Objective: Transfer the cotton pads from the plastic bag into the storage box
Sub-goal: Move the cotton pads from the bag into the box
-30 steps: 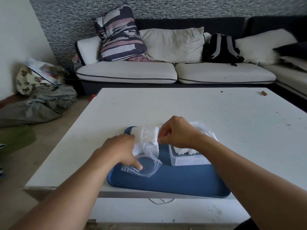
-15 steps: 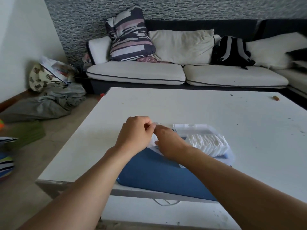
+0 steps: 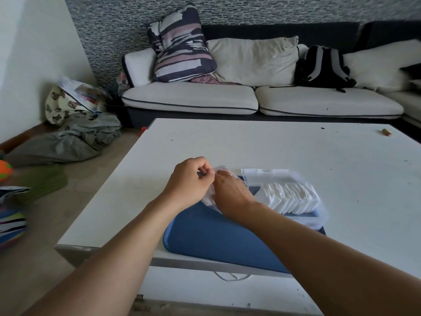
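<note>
— While both hands are pinching the plastic bag (image 3: 213, 190) over the tray (image 3: 211, 233), are the cotton pads (image 3: 289, 197) sitting in the storage box (image 3: 319, 215)?
— Yes; left hand (image 3: 190, 181) and right hand (image 3: 230, 195) are gripping what looks like an emptied bag, needing setting aside.

Both forearms are bare to the frame's edge, and the hands (image 3: 211, 185) seemingly wear no rings.

A blue tray (image 3: 211, 233) lies at the white table's (image 3: 262, 147) near edge. A small brown stub (image 3: 386, 132) sits near its far right corner. Beyond stands a sofa (image 3: 191, 99) bearing a striped cushion (image 3: 180, 44) and a backpack (image 3: 323, 67).
</note>
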### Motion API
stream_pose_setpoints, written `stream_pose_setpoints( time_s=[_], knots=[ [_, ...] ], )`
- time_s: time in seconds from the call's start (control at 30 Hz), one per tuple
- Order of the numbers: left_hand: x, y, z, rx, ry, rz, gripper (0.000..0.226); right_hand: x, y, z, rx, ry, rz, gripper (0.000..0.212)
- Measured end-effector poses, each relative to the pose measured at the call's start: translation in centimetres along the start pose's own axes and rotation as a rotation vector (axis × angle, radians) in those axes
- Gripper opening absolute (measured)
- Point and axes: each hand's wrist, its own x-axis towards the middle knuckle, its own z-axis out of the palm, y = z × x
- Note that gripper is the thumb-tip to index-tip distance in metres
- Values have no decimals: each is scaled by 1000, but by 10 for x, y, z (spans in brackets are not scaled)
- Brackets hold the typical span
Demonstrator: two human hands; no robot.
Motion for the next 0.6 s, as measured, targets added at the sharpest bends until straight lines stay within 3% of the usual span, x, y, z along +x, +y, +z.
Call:
stream_pose_setpoints(
  time_s=[0.03,0.1,0.17,0.23,0.4,0.6],
  knots=[
    [-1,2,-1,40,-38,-79,8,-1,0,-1,28,6,15,21],
    [-4,4,-4,125,-173,-311,35,-2,-1,-4,69,6,45,11],
    [-10,6,-6,82,-325,-520,31,-2,1,-3,87,6,80,11],
    [-13,2,-4,-55,-418,-618,33,-1,4,-1,135,30,96,19],
    [-6,-14,3,-157,-375,-560,22,-7,0,-14,214,12,53,23],
    [-2,-20,9,-162,-379,-520,35,-7,-4,-17,140,-52,89,27]
  ],
)
